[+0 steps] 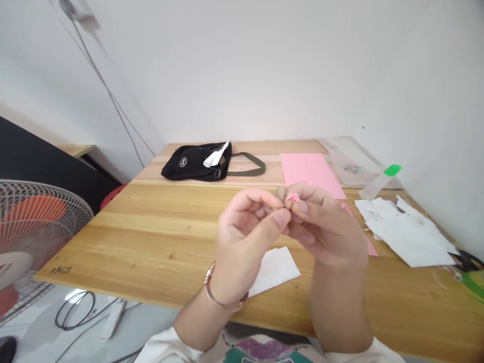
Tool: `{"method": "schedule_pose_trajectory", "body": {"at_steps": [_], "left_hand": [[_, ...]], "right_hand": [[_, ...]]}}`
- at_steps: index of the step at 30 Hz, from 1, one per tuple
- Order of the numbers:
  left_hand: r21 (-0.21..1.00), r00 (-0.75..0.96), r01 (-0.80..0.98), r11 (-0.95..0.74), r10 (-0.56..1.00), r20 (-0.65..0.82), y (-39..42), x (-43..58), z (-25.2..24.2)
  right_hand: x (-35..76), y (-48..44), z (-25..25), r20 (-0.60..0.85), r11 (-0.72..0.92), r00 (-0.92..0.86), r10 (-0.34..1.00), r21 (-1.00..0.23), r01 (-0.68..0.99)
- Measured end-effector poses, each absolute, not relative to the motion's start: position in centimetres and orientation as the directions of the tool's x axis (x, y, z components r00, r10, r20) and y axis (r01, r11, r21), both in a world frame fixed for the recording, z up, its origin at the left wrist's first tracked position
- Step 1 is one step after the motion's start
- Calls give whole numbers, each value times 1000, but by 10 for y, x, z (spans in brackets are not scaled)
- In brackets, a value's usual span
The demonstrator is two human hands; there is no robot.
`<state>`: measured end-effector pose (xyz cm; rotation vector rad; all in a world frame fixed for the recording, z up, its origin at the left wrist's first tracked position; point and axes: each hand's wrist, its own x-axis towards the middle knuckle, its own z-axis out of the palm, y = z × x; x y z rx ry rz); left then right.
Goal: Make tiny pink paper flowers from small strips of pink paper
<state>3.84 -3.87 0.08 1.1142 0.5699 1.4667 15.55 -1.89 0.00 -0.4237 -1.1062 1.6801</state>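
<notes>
A small crumpled pink piece (293,197), possibly paper, sits between the thumb and fingers of my right hand (328,222). Pressed up against it, my left hand (247,227) has its thumb and index fingertip pinched together; what lies between them is too small to make out. Both hands are raised above the wooden table (151,242). Below them lies a folded white sheet (278,269). Partly hidden behind my right hand are small pink bits (347,207) beside a pink sheet edge.
Farther back lie a black bag (189,169) with a white item on it and a pink sheet (312,169). A green-capped bottle (378,184), white papers (404,227) and black-handled scissors (467,259) are at right. A fan (41,237) stands left, with cables on the floor.
</notes>
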Motion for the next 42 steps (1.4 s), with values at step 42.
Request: {"method": "schedule_pose_trajectory", "body": {"at_steps": [42], "left_hand": [[826,380,-556,-93,855,352,-3,2,-12]], "right_hand": [[136,-22,-5,362,309,-166,917,-910,-278]]}}
